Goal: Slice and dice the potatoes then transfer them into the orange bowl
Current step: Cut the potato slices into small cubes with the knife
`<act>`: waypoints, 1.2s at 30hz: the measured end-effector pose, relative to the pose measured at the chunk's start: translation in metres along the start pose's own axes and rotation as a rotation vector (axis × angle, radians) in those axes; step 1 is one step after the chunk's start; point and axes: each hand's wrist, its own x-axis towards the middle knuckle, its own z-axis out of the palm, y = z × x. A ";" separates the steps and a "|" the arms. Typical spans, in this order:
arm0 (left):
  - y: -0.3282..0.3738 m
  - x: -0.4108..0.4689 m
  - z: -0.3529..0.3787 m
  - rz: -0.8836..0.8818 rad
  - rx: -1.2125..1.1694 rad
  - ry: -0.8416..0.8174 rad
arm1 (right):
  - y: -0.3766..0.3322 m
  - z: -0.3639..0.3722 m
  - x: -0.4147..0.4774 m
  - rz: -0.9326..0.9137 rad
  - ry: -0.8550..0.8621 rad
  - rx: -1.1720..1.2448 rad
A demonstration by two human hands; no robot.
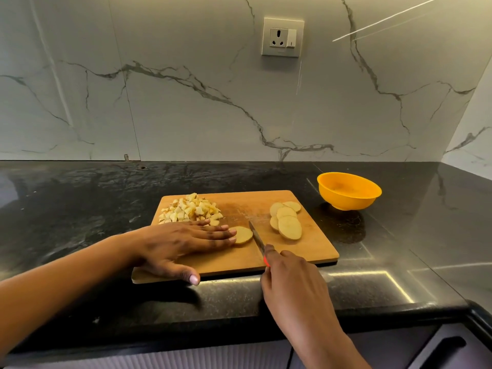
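Spanning the lower frame: black speckled stone table [80, 209], glossy, with light reflections at 4 o'clock. Behind it is a white marble-look wall with grey veins [186, 102], and a white wall socket with a switch [282, 37] at 12 o'clock. Pale cabinet fronts [239, 355] are below the table edge.

A rectangular wooden cutting board [314, 249] lies flat on the table. On the board:
- at 10 o'clock, a heap of diced potato cubes [190, 209]
- at 2 o'clock, overlapping round potato slices [286, 221]
- near centre, a single round potato slice [243, 234]

The round orange plastic bowl [348, 191] stands upright on the table at 2 o'clock off the board, apart from it.

The left hand [181, 241] lies flat on the board, fingers straight and close together, with the tips touching the single slice. Its thumb is spread to the near edge.

The right hand [292, 283] has its fingers curled round the red-handled kitchen knife [257, 238]. The blade lies just beside the single slice, at its 3 o'clock.

Hidden or unclear:
- The handle is mostly covered, with only a red sliver showing.
- Cannot tell whether the blade touches the board.
- Both forearms are cut off by the frame.
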 end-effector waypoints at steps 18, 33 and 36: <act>-0.010 0.002 0.001 0.103 -0.033 0.056 | 0.004 0.000 -0.001 0.026 0.069 0.016; -0.015 0.004 0.005 0.084 -0.052 0.072 | -0.020 0.003 0.010 0.019 -0.069 -0.145; -0.014 0.004 0.004 0.081 -0.032 0.063 | -0.023 0.011 0.022 0.004 -0.095 -0.174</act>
